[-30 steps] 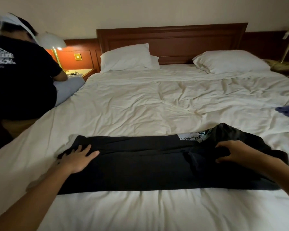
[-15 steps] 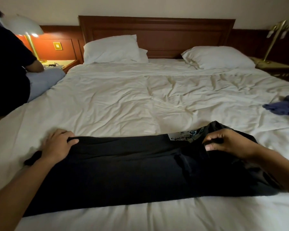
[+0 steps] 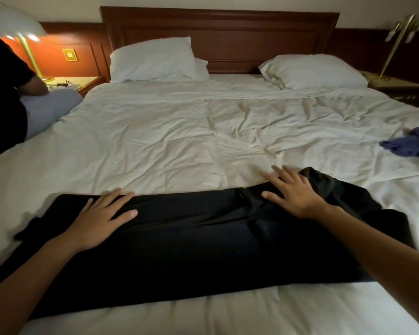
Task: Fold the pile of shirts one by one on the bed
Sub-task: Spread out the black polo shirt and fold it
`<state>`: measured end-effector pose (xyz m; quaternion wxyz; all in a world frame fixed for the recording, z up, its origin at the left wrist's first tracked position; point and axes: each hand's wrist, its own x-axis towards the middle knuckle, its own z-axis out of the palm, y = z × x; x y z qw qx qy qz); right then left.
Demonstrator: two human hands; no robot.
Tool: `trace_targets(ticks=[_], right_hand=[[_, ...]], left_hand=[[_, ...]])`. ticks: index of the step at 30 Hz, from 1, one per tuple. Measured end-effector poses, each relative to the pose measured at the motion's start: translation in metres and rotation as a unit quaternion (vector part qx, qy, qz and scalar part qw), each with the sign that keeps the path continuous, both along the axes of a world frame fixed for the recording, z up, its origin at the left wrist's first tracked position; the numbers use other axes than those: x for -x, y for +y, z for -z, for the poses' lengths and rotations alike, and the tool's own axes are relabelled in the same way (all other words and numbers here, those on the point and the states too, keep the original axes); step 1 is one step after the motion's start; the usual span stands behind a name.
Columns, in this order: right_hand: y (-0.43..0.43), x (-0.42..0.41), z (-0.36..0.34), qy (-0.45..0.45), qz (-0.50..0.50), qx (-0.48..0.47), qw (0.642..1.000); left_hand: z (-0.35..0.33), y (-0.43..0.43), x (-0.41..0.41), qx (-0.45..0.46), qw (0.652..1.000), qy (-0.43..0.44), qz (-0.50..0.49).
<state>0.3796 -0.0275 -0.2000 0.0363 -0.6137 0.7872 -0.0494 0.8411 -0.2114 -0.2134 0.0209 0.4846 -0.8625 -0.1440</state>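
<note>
Right up close, the black shirt [image 3: 191,250] lies as a long folded band across the near end of the bed [image 3: 179,141], flat on the white cover. The left hand [image 3: 99,218] is down on the shirt's left part, palm flat, fingers straight and spread, gripping nothing. The right hand [image 3: 293,192] rests flat on the shirt's far edge toward its right end, fingers splayed wide, and the fingertips reach past the cloth onto the cover. The shirt's right end beyond that hand is bunched and rumpled.

Beyond the shirt there's crumpled white bedding. Well off to the shirt's far right sits a blue garment [image 3: 411,143] in a loose heap. Far left of the shirt, another person [image 3: 3,93] in a dark top sits at the bedside. Further back from the shirt are two white pillows [image 3: 153,59] against a dark wooden headboard [image 3: 218,32]. A lit lamp [image 3: 22,27] glows far back left, and a brass lamp [image 3: 399,37] stands far back right.
</note>
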Motion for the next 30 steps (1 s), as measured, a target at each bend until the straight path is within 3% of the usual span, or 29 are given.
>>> trace_targets(ticks=[3, 6, 10, 12, 14, 17, 22, 26, 30], right_hand=[[0.015, 0.006, 0.011, -0.022, 0.006, -0.118, 0.993], [0.014, 0.009, 0.006, -0.006, 0.050, -0.148, 0.988], [0.006, -0.010, 0.001, -0.020, 0.015, -0.011, 1.000], [0.003, -0.020, 0.001, -0.039, -0.020, -0.006, 0.999], [0.007, -0.023, 0.000, -0.077, -0.028, -0.009, 0.997], [0.028, -0.014, -0.012, -0.151, -0.065, 0.058, 0.985], [0.048, -0.005, -0.013, -0.090, -0.103, 0.004, 0.991], [0.042, -0.009, -0.023, 0.004, -0.112, -0.008, 0.994], [0.061, -0.003, -0.035, 0.032, -0.092, 0.000, 0.995]], left_hand=[[0.000, -0.005, -0.008, -0.056, 0.997, -0.047, -0.041], [-0.001, -0.006, -0.016, -0.070, 0.994, -0.046, -0.074], [-0.006, -0.005, -0.016, -0.003, 0.989, 0.128, -0.073], [-0.010, -0.002, -0.011, 0.001, 0.984, 0.162, -0.080], [-0.007, -0.002, -0.009, -0.001, 0.985, 0.141, -0.097], [0.006, -0.005, -0.019, -0.018, 0.992, 0.068, -0.102], [0.024, -0.011, -0.039, -0.031, 0.994, -0.024, -0.100], [0.019, -0.002, -0.038, -0.029, 0.993, -0.037, -0.112], [0.015, 0.004, -0.040, -0.026, 0.991, -0.037, -0.130]])
